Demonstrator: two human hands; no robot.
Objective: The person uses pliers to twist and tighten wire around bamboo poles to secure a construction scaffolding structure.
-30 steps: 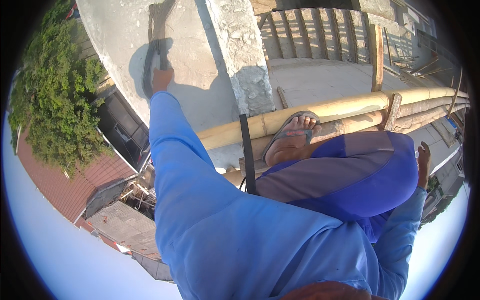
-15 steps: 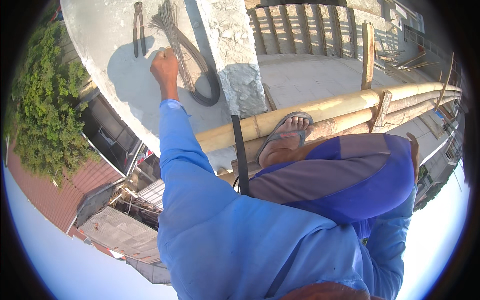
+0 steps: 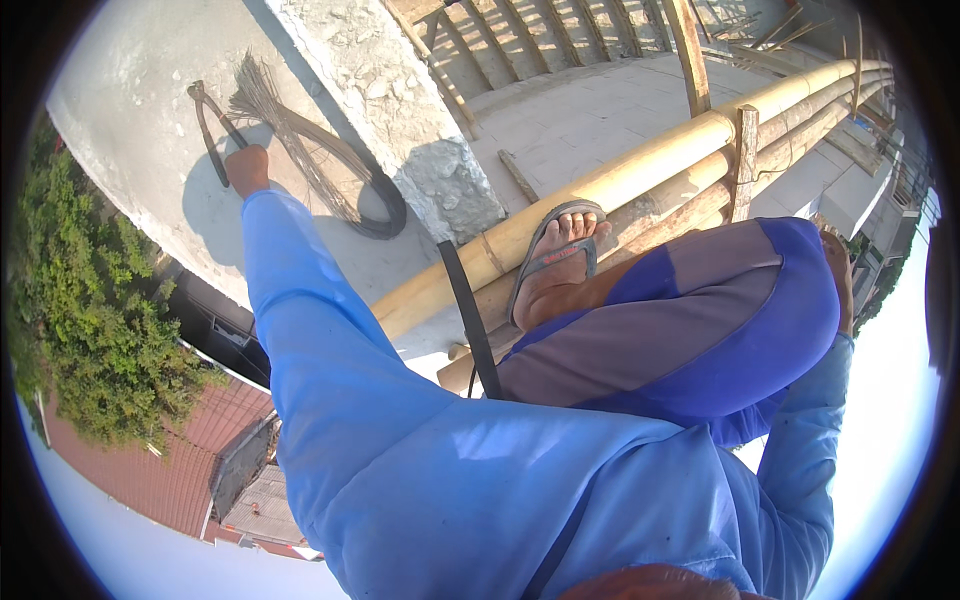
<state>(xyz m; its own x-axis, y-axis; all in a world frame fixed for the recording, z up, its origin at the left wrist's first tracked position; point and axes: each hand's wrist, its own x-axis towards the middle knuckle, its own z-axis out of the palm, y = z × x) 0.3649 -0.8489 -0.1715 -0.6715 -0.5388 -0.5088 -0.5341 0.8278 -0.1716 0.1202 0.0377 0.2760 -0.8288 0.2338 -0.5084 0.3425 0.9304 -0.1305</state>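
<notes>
A pair of dark long-handled pincers (image 3: 208,135) lies on the concrete slab at the upper left. Its handles are spread apart. My left hand (image 3: 248,170) is closed at the end of one handle; the fingertips are hidden beneath it. Just right of that hand lies a bent bundle of thin dark tie wire (image 3: 345,165), its loose ends fanned out near the pincers. My right hand (image 3: 838,280) rests against the outside of my raised knee, mostly hidden behind it, so its fingers do not show clearly.
A rough concrete ledge (image 3: 385,110) runs beside the wire. Bamboo poles (image 3: 620,215) with upright wooden stakes (image 3: 742,165) cross in front of me, and my sandalled foot (image 3: 560,255) stands on them. Past the slab's left edge are a drop, a tree (image 3: 100,310) and roofs (image 3: 150,450).
My left hand has moved from beside the wire bundle to the pincers' handle. The pincers' handles are wider apart. The whole view has turned a little; my right hand stays at the knee.
</notes>
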